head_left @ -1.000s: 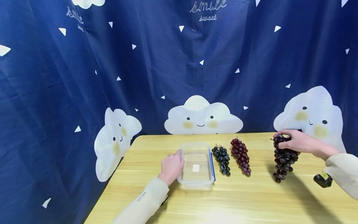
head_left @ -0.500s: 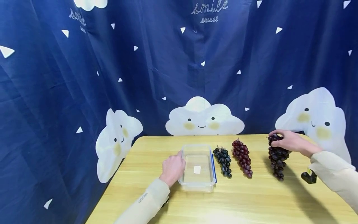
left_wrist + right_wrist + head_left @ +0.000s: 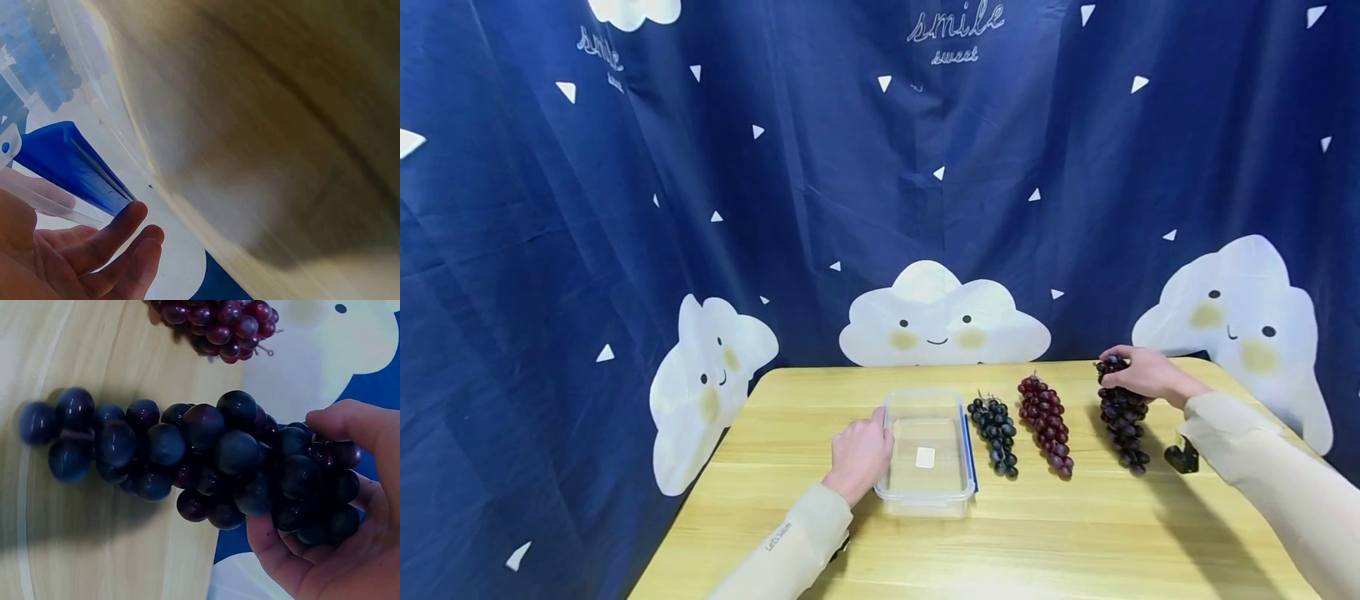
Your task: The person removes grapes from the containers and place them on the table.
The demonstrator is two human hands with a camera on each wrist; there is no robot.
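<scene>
My left hand [image 3: 859, 454] holds the left side of a clear plastic food container [image 3: 925, 498], which stands lidless on the table. In the left wrist view its fingers [image 3: 119, 250] lie beside a blue latch flap [image 3: 75, 169]; the thumb shows through the clear plastic. At the right, my right hand [image 3: 1150, 375] grips the upper end of a dark purple bunch of grapes [image 3: 1123, 421]. Its narrow end points down, and whether that end touches the table I cannot tell. In the right wrist view, thumb and fingers curl round the thick end of these grapes [image 3: 187, 450].
Right of the container lies a small blue-black bunch of grapes [image 3: 994, 433]. A red bunch of grapes [image 3: 1045, 425] lies between that one and the held bunch. Behind the wooden table [image 3: 1045, 542] hangs a navy curtain [image 3: 805, 183] with printed clouds.
My right hand has moved left with the dark purple grapes, closer to the red bunch. The left hand and the container have stayed in place.
</scene>
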